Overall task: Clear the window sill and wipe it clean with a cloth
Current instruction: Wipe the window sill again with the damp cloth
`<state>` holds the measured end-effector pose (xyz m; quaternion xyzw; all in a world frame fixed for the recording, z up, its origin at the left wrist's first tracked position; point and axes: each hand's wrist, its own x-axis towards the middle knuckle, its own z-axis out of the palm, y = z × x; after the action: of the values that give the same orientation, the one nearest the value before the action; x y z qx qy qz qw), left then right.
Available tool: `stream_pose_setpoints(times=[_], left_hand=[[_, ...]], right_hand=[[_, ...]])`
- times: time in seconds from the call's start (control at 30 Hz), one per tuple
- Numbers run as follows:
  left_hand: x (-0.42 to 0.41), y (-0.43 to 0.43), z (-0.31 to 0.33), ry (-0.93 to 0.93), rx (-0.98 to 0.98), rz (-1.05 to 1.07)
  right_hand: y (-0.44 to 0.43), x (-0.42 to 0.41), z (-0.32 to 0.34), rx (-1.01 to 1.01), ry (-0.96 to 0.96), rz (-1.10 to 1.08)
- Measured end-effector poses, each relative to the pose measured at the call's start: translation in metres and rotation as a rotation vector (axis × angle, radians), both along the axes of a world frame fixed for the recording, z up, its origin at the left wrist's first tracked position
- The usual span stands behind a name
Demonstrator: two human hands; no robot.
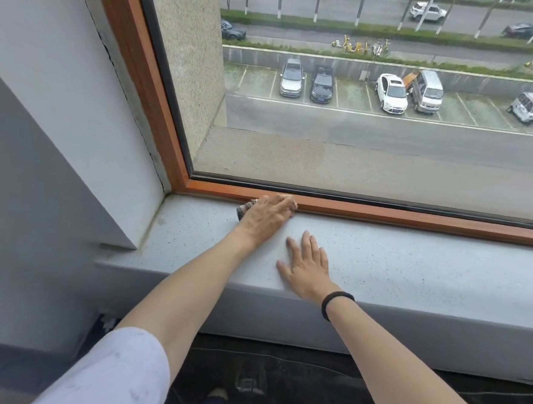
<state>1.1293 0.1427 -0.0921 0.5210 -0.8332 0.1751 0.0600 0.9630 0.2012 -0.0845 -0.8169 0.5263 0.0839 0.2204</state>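
White sleeve (105,373) sits bottom left, nearest the lens. Its bare forearm runs up to the left hand (267,216), which lies over a patterned cloth (245,208) w/ fingers bent down onto it, gripping it at the back of the window sill (412,268), right against the wooden window frame (384,214). Only a corner of the cloth shows, on the hand's left side. Right hand (309,268) is flat, fingers straight & spread, palm on the sill nr the front edge, holding nothing; black band (335,304) on its wrist. Step in hand looks like wiping. To do it well: hold the cloth tight in the frame/sill joint, even pressure, long overlapping passes, then work the darker seam (150,225) by the left wall. No brand, label or legible writing; plates on the parked cars (322,82) outside are too small to read.
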Motion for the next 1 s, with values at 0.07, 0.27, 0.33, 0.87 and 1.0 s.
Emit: stream_pose_setpoints(times=[0.07, 0.27, 0.33, 0.87, 1.0], left_hand=[[0.023, 0.011, 0.005, -0.007, 0.003, 0.086], [0.054, 0.034, 0.009, 0.165, 0.016, 0.421], [0.028, 0.026, 0.010, 0.222, 0.052, 0.281], [0.110, 0.062, 0.015, 0.541, -0.013, 0.811], [0.100, 0.059, 0.017, 0.817, -0.102, 1.035]], right_hand=[[0.002, 0.000, 0.002, -0.006, 0.002, -0.003], [0.005, 0.002, 0.006, 0.004, -0.009, -0.010], [0.004, 0.000, 0.005, -0.006, -0.011, -0.011], [0.006, -0.003, 0.006, -0.059, -0.019, 0.003], [0.005, -0.001, 0.007, -0.059, -0.009, 0.005]])
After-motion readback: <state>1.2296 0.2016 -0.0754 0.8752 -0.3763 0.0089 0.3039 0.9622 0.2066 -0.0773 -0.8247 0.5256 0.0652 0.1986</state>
